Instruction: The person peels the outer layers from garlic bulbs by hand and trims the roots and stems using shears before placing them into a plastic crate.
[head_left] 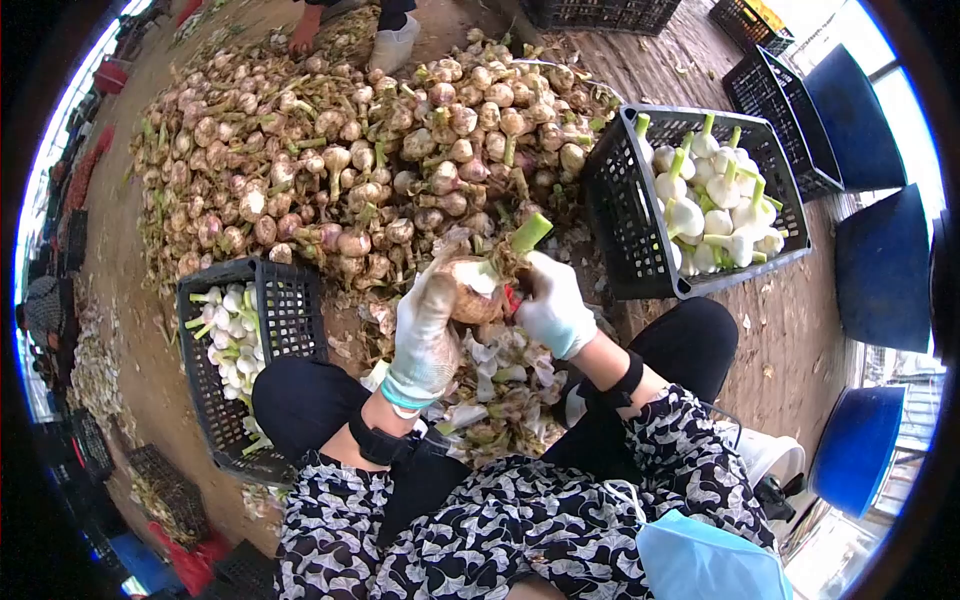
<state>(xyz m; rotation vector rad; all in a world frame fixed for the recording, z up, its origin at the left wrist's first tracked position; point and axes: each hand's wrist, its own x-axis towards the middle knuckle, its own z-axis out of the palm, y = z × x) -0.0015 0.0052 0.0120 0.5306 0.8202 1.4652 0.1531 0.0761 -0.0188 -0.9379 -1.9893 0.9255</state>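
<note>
My left hand [425, 325], in a whitish glove with a teal cuff, is wrapped round a garlic bulb [473, 303] with brown dirty skin and a white patch. Its cut green stem [531, 232] points up and right. My right hand [556, 308], gloved too, is closed at the stem side, its fingers on loose brown skin [509, 264] peeled back there. A small red thing [512, 297] shows beneath the right fingers; I cannot tell what it is. Below both hands lies a heap of shed garlic skins [510, 385].
Ahead spreads a large pile of unpeeled garlic [330, 170]. Black crates of white peeled garlic stand at right [640, 240] and left [290, 305]. Another person's hand [304, 38] reaches at the pile's far edge. Blue tubs [882, 265] line the right side.
</note>
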